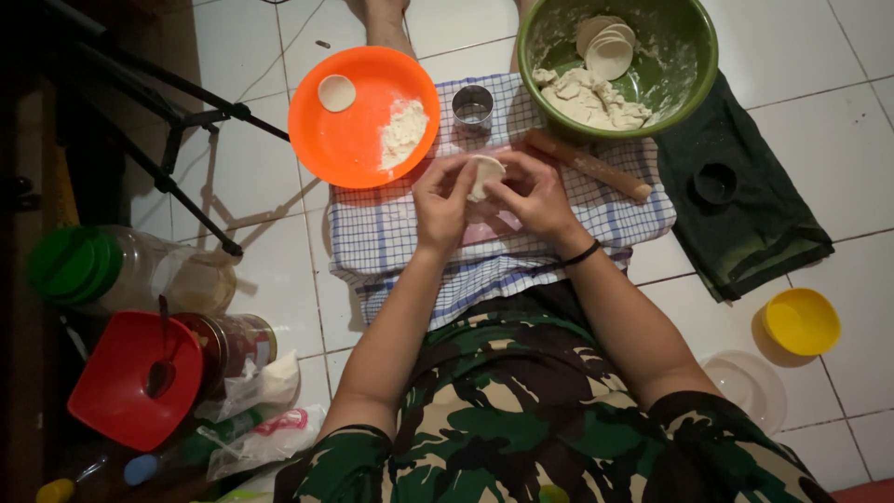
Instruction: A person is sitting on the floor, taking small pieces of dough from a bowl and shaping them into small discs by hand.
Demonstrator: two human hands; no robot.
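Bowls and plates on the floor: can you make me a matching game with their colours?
Things:
1. big bowl with dough in it
2. plate with flour on it
3. small empty bowl by the right arm
4. scoop beside the jars

Colours:
A. yellow
B. red
C. green
D. orange

Pairs: 1-C, 2-D, 3-A, 4-B

Glossy round orange plastic plate [349, 140]; matt blue-checked woven cloth [391, 237]; smooth brown wooden rolling pin [589, 165]; shiny cylindrical metal cutter [473, 105]; glossy white floor tiles [866, 121].
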